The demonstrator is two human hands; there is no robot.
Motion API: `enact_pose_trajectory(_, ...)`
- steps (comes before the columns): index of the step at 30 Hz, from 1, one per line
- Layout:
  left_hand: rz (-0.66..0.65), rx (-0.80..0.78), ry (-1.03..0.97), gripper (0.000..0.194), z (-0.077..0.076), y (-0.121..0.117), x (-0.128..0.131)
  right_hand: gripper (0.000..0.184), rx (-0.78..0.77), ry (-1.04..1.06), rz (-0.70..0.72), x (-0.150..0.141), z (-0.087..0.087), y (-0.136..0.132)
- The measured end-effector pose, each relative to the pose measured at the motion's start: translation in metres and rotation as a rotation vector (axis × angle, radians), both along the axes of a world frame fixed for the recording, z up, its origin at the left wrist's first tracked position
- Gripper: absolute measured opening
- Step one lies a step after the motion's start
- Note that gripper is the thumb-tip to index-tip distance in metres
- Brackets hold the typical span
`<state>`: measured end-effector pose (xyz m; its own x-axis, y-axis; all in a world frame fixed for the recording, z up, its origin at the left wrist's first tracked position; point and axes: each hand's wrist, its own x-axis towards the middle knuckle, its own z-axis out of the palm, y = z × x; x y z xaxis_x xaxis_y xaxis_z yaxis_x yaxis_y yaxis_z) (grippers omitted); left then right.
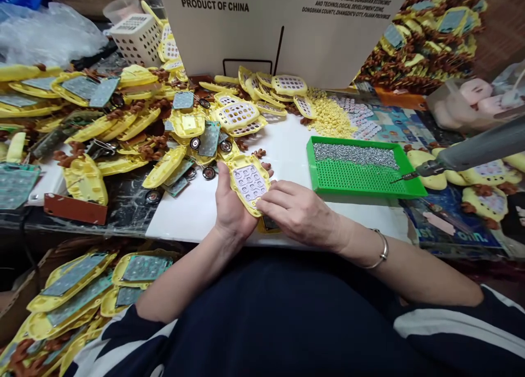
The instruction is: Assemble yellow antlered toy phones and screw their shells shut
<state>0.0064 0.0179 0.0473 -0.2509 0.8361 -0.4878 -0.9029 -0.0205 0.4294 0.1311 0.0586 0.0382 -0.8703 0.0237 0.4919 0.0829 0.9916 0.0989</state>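
Note:
A yellow plastic toy shell (241, 164) with brown antler-like pieces lies in my left hand (233, 207), its inside facing up. Set in the shell is a white button pad (250, 183) with rows of round marks. My left palm supports the shell from below, thumb along its left edge. My right hand (301, 213) is closed, its fingertips pinched at the pad's lower right edge; whether they also hold something small is hidden. Below the shell, part of another dark and yellow piece (269, 224) shows on the white work surface (184, 218).
A green tray (353, 188) of small metal screws stands to the right, under an electric screwdriver (471, 150). Yellow button pieces (332, 115) lie behind it. Shells with circuit boards and speakers (209, 139) pile up left. A white carton (287, 33) stands at the back.

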Motion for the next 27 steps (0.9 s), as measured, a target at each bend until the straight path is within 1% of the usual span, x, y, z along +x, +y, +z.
enact_pose_trajectory(3, -0.023, -0.01, -0.004, 0.069, -0.001, -0.001, -0.001, 0.029, -0.045, 0.017, -0.002, 0.005, -0.003, -0.003)
enact_pose_trajectory(8, -0.05, -0.008, -0.011, 0.067, -0.003, -0.005, 0.0, 0.015, -0.07, 0.205, -0.009, 0.013, -0.017, -0.007)
enact_pose_trajectory(12, -0.051, -0.011, 0.002, 0.066, -0.003, -0.007, 0.002, 0.016, -0.092, 0.276, -0.033, 0.014, -0.025, -0.008)
enact_pose_trajectory(14, -0.053, -0.011, 0.009, 0.066, -0.002, -0.008, 0.002, 0.017, -0.095, 0.268, -0.034, 0.016, -0.023, -0.008)
enact_pose_trajectory(16, -0.058, 0.001, 0.02, 0.067, -0.001, -0.007, 0.001, 0.017, -0.092, 0.263, -0.042, 0.022, -0.017, -0.009)
enact_pose_trajectory(19, -0.027, 0.03, 0.055, 0.068, -0.001, -0.006, -0.006, 0.017, -0.108, 0.236, -0.079, 0.036, -0.007, -0.012)
enact_pose_trajectory(20, -0.014, 0.035, 0.069, 0.068, -0.001, -0.005, -0.008, 0.018, -0.105, 0.2, -0.071, 0.042, -0.006, -0.014)
enact_pose_trajectory(22, -0.024, 0.014, 0.089, 0.068, -0.002, -0.005, -0.013, 0.02, -0.084, 0.093, -0.037, 0.054, -0.009, -0.02)
enact_pose_trajectory(24, -0.08, -0.039, 0.097, 0.066, -0.002, -0.005, -0.015, 0.025, -0.067, -0.004, -0.038, 0.064, -0.016, -0.028)
enact_pose_trajectory(25, -0.116, -0.067, 0.099, 0.064, -0.003, -0.006, -0.015, 0.028, -0.071, -0.027, -0.079, 0.069, -0.02, -0.032)
enact_pose_trajectory(27, -0.179, -0.112, 0.099, 0.061, -0.002, -0.01, -0.014, 0.031, -0.086, -0.046, -0.232, 0.076, -0.027, -0.039)
